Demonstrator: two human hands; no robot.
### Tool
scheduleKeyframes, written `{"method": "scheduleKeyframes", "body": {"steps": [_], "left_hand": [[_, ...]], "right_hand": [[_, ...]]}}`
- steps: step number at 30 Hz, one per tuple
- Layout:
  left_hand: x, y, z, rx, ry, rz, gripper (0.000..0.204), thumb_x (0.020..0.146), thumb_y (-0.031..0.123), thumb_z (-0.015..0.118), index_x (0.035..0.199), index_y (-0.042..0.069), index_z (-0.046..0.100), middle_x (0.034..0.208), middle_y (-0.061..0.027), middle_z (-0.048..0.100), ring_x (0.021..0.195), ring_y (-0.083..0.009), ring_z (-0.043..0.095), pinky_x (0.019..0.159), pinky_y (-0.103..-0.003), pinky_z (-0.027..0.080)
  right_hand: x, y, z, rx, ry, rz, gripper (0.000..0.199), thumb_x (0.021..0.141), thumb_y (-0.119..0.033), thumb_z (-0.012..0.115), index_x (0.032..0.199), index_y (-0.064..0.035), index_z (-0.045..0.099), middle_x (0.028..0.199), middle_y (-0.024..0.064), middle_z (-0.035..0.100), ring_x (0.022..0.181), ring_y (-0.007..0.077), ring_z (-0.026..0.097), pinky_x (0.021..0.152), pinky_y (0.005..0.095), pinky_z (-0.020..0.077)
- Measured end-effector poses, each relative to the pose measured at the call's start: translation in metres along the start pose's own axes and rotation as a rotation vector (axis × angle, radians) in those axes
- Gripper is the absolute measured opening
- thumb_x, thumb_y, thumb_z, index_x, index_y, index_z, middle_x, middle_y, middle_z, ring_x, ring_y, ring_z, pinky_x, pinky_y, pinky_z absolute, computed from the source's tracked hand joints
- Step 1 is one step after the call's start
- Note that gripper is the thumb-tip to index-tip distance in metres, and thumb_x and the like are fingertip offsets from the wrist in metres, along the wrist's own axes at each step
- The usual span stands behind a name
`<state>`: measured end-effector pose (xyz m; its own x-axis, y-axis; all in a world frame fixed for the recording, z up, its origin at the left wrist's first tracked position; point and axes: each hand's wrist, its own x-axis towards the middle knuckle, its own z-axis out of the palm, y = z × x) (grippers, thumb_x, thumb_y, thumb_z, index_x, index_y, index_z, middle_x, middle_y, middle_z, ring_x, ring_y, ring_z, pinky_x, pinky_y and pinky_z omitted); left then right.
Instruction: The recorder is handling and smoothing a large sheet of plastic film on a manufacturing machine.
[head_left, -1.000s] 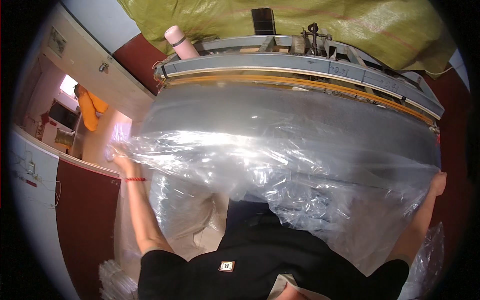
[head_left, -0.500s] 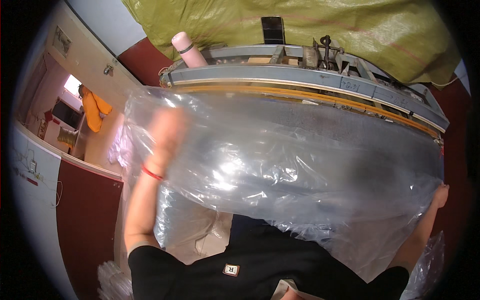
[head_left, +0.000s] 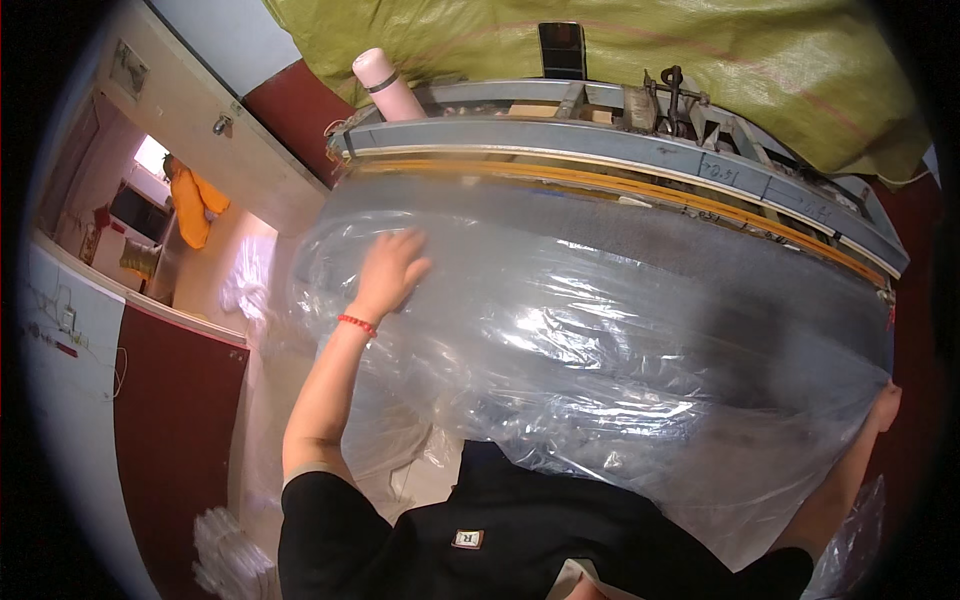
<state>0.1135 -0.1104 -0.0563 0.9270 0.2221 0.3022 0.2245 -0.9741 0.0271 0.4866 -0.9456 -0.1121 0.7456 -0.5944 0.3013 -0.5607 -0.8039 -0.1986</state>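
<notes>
Sheeting (head_left: pixel 570 345) of clear plastic lies rumpled and glossy across the dark desk (head_left: pixel 660 235), its near part hanging down before the person's black shirt (head_left: pixel 600 520). The left hand (head_left: pixel 392 270) is over its left part, grip spread, palm down. At the far right edge, the right hand (head_left: pixel 886 407) pinches the sheeting's corner. Beyond runs a grey metal frame (head_left: pixel 600 138), with a pink bottle (head_left: pixel 390 88) by its left end.
</notes>
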Motion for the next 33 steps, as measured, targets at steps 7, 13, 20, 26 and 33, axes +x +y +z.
{"method": "scheduleKeyframes", "body": {"steps": [7,13,20,26,33], "left_hand": [[0.036,-0.016,0.032,-0.018,0.227,-0.125,0.018,0.075,0.020,0.061,0.078,0.002,0.061,0.073,-0.0118,0.056,0.075,-0.0294,0.052,0.065,-0.036,0.042],[0.044,-0.027,0.042,-0.207,0.301,-0.285,0.021,0.072,0.019,0.065,0.085,0.004,0.061,0.069,-0.0116,0.056,0.069,-0.0273,0.053,0.063,-0.036,0.043],[0.062,-0.019,0.046,-0.130,0.291,-0.150,0.013,0.072,0.015,0.062,0.074,0.004,0.056,0.076,-0.0121,0.054,0.077,-0.0307,0.052,0.069,-0.036,0.042],[0.090,-0.045,0.017,-0.933,0.723,-0.655,0.013,0.084,0.018,0.045,0.076,0.007,0.047,0.065,0.0014,0.042,0.056,-0.0066,0.039,0.049,-0.022,0.033],[0.101,-0.168,0.103,-0.790,0.716,-0.596,0.016,0.084,0.017,0.051,0.072,0.007,0.048,0.063,0.0037,0.042,0.056,-0.0059,0.038,0.051,-0.020,0.033]], "right_hand": [[0.061,0.086,0.016,1.165,-0.380,-0.026,0.046,0.085,-0.040,0.047,0.105,0.0007,0.056,0.100,0.0088,0.058,0.090,0.0190,0.054,0.081,0.0296,0.0407],[0.058,0.133,-0.048,1.389,-0.401,0.032,0.044,0.081,-0.032,0.058,0.111,-0.0005,0.053,0.109,0.0074,0.053,0.103,0.0190,0.048,0.090,0.0324,0.0363],[0.109,0.165,-0.046,1.360,-0.703,-0.045,0.034,0.086,-0.027,0.049,0.106,0.0001,0.055,0.101,0.0078,0.058,0.092,0.0190,0.054,0.083,0.0306,0.0409],[0.045,-0.035,-0.045,0.620,0.327,-0.196,0.024,0.078,-0.020,0.049,0.092,-0.0098,0.066,0.085,0.0089,0.065,0.074,0.0179,0.060,0.064,0.0325,0.0453],[0.015,-0.151,0.060,1.102,0.222,-0.231,0.018,0.079,-0.020,0.058,0.080,-0.0028,0.055,0.071,0.0070,0.057,0.066,0.0145,0.054,0.062,0.0280,0.0437]]}}
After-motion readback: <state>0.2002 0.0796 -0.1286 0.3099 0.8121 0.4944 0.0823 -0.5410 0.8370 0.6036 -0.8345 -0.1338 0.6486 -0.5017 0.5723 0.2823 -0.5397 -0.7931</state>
